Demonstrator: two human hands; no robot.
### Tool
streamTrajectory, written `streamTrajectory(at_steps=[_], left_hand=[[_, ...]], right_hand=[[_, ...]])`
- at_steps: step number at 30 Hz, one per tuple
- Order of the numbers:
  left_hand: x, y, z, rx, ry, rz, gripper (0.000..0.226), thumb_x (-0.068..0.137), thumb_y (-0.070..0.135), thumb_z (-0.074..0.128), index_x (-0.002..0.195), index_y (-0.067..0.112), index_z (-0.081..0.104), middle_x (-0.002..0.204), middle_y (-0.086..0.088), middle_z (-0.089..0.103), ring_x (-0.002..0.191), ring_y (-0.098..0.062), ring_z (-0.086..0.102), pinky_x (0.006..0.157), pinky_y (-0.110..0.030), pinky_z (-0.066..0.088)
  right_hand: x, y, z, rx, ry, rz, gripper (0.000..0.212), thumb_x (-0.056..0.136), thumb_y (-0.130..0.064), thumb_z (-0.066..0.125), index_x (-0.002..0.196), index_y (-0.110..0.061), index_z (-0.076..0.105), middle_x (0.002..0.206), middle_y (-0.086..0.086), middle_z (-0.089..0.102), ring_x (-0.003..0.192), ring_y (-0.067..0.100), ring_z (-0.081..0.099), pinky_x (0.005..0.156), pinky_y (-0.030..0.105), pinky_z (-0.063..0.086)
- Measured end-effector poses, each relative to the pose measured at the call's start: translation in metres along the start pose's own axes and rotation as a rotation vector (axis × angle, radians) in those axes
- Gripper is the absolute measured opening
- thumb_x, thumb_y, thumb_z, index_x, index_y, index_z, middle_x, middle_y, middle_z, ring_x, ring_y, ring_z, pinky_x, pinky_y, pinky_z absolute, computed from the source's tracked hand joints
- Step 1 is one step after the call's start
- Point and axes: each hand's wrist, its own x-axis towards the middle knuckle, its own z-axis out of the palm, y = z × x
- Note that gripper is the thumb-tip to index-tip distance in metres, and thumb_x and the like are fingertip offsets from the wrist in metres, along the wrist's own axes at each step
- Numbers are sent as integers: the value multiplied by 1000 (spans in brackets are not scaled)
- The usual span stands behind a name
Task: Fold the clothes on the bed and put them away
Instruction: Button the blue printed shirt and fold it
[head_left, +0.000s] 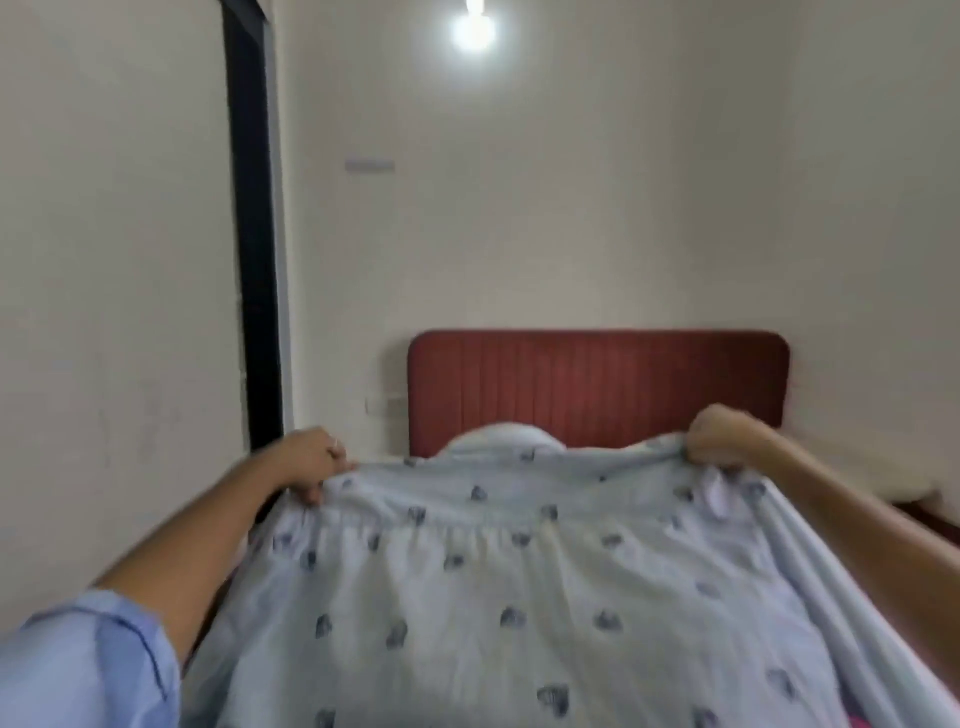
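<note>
A pale blue garment (493, 587) with small dark printed motifs is stretched wide in the air in front of me and hides most of the bed. My left hand (311, 460) grips its upper left corner with curled fingers. My right hand (727, 436) grips the bunched upper right corner. Both arms reach forward at about the same height. The cloth hangs down toward me and fills the lower part of the view.
A red padded headboard (597, 379) stands against the cream back wall, with a white pillow (504, 439) peeking above the garment. A dark door frame (254, 234) runs up the left wall. A lit lamp (472, 28) glows above.
</note>
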Motion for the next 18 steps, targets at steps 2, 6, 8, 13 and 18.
streamTrajectory(at_steps=[2,6,8,13,18], left_hand=[[9,-17,67,-21,-44,-55,34,98,28,52,66,18,53,66,-7,67,38,-7,57,45,-18,46],[42,-37,167,-66,-157,-101,42,99,21,51,59,11,43,58,-15,57,33,-14,54,38,-18,40],[65,-41,201,-100,-152,-128,36,98,15,52,64,7,48,51,-11,50,28,-8,50,36,-16,39],[143,-47,259,-108,-71,-192,26,97,21,55,88,-1,67,63,-18,60,61,-27,61,65,-29,47],[208,-58,320,-48,-83,-178,27,96,26,55,86,5,68,103,-24,66,100,-39,59,90,-40,48]], right_hand=[[13,18,76,92,-98,84,17,88,-16,57,97,-5,67,95,12,67,88,27,64,61,21,42],[37,43,198,177,-156,220,30,91,-19,56,111,1,64,115,19,64,109,34,59,81,30,46],[60,55,245,161,-157,249,34,91,-22,54,115,0,63,120,18,62,111,34,58,85,32,45],[106,57,311,268,-41,324,29,90,-13,51,105,9,62,113,31,61,108,46,56,93,45,44],[135,57,361,270,-45,370,26,90,-12,48,103,8,57,110,34,60,108,49,54,95,48,41]])
